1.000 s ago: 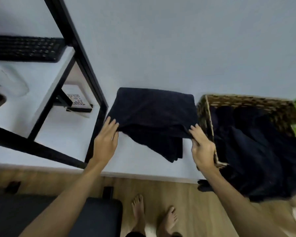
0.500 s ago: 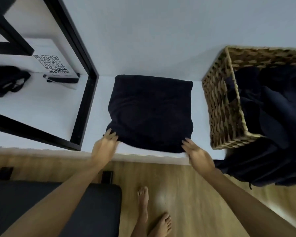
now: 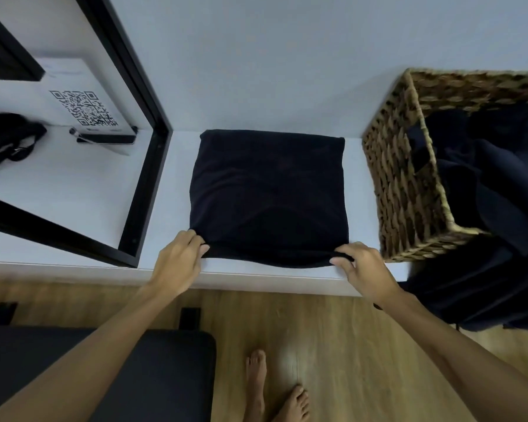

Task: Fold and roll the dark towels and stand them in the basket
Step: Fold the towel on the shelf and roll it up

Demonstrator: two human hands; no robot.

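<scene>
A dark towel [image 3: 269,193], folded into a rough square, lies flat on the white table [image 3: 171,184] in front of me. My left hand [image 3: 177,263] pinches its near left corner. My right hand [image 3: 363,266] pinches its near right corner at the table's front edge. To the right stands a woven wicker basket [image 3: 400,184], with more dark towels [image 3: 494,208] heaped loosely inside and spilling over its front rim toward the floor.
A black metal frame [image 3: 147,166] stands on the table at the left, with a QR-code card [image 3: 84,112] and a black strap bundle [image 3: 6,138] behind it. A dark seat [image 3: 153,373] and my bare feet [image 3: 275,391] are on the wooden floor below.
The towel hung half folded over the edge a second ago; now it lies flat and square. Both hands have slid down to its near corners. The view has tilted downward.
</scene>
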